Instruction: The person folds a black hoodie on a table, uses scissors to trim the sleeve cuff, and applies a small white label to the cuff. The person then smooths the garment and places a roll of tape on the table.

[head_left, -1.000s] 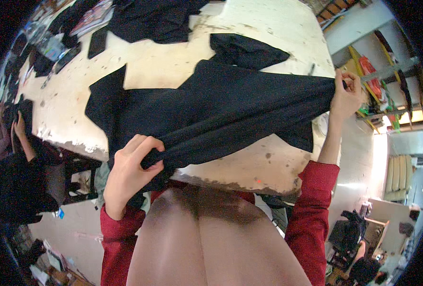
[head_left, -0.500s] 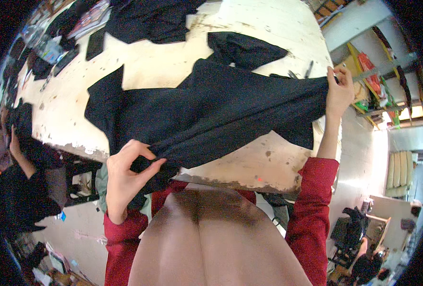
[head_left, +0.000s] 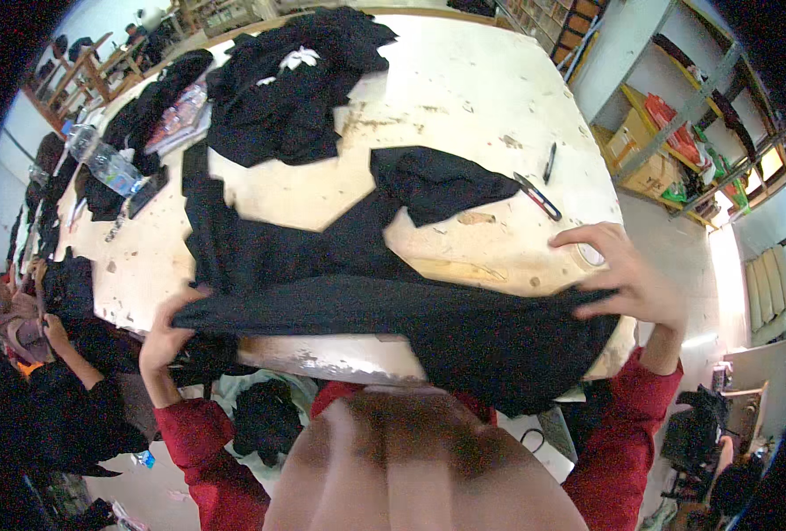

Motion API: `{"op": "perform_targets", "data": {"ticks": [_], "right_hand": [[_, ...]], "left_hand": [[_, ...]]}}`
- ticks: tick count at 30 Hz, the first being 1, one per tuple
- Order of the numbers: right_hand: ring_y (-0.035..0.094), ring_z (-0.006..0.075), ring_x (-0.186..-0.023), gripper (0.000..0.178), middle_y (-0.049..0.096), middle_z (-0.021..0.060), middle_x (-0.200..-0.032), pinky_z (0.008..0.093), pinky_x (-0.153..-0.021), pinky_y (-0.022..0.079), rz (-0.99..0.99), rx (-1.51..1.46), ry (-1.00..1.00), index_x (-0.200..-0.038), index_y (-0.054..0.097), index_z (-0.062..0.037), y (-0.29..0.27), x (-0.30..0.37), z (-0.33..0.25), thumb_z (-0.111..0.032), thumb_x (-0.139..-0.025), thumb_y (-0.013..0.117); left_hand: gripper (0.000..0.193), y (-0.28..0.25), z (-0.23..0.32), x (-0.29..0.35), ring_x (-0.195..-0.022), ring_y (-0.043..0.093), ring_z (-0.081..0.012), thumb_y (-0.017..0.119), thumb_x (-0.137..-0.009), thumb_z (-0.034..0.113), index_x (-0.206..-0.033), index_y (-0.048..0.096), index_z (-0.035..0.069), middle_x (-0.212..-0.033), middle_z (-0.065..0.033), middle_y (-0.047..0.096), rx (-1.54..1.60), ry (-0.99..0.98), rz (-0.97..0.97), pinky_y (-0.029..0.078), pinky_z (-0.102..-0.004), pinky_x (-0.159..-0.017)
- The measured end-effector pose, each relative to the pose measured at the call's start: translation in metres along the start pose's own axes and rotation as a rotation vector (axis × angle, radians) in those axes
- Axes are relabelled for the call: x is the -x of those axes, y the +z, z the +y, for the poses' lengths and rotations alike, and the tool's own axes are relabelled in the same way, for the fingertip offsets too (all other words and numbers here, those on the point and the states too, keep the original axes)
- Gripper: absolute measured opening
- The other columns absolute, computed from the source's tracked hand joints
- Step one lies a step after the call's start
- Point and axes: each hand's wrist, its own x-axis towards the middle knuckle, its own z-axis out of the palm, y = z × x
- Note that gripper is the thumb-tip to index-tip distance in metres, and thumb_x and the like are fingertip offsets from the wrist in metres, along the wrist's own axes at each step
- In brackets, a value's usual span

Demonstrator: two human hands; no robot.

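A black cloth piece [head_left: 340, 305] lies stretched across the near edge of the table [head_left: 296, 199], its lower right part hanging over the edge. My left hand [head_left: 167, 334] pinches the cloth's left end between thumb and fingers. At the other end, my right hand [head_left: 632, 276] has its fingers spread, with the lower fingertips at the cloth and the index finger reaching toward a round white ring-shaped object [head_left: 589, 254]. More black cloth [head_left: 273, 243] lies flat just behind the stretched piece. A smaller folded black piece [head_left: 437, 181] rests farther back.
Thread snips [head_left: 539, 196] and a dark pen [head_left: 549, 164] lie at the table's right. A black cloth heap [head_left: 273, 97] and a plastic bottle [head_left: 110, 168] are at the far left. Another person's arm [head_left: 74, 354] shows at left. Shelving [head_left: 654, 146] stands at right.
The cloth has come down from a raised, slanted stretch to lie along the near edge. My left hand moved left and down; my right hand moved down and opened from its pinch.
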Motion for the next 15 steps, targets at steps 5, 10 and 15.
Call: {"op": "perform_targets", "data": {"ticks": [5, 10, 15], "right_hand": [[0.066, 0.0241, -0.096, 0.048, 0.071, 0.0119, -0.105, 0.0339, -0.086, 0.048, 0.008, -0.167, 0.054, -0.115, 0.067, -0.0041, -0.035, 0.041, 0.041, -0.029, -0.076, 0.079], [0.06, 0.0215, -0.106, 0.045, 0.068, 0.0112, -0.108, 0.0349, -0.092, 0.045, 0.309, 0.088, 0.23, -0.121, 0.063, -0.0037, -0.094, -0.033, 0.088, -0.026, -0.082, 0.069], [0.059, 0.0352, -0.113, 0.038, 0.06, 0.0211, -0.122, 0.0444, -0.091, 0.047, 0.931, 0.581, 0.333, -0.123, 0.059, -0.0049, -0.03, -0.118, 0.089, -0.023, -0.09, 0.06]], "left_hand": [[0.067, -0.05, 0.016, -0.029, -0.11, 0.057, -0.0226, 0.077, -0.062, 0.031, -0.118, 0.061, -0.004, -0.118, -0.0124, 0.062, -0.056, 0.111, -0.155, 0.041, -0.0344, -0.099], [0.091, -0.057, 0.113, -0.182, -0.119, 0.051, -0.0241, 0.07, -0.072, 0.068, -0.131, 0.053, 0.001, -0.13, -0.0122, 0.054, -0.281, 0.273, -0.418, 0.039, -0.0389, -0.102], [0.04, -0.005, 0.104, -0.25, -0.111, 0.057, -0.0335, 0.058, -0.093, 0.035, -0.121, 0.06, 0.007, -0.119, -0.0175, 0.06, -0.761, 0.527, 0.442, 0.045, -0.0434, -0.094]]}}
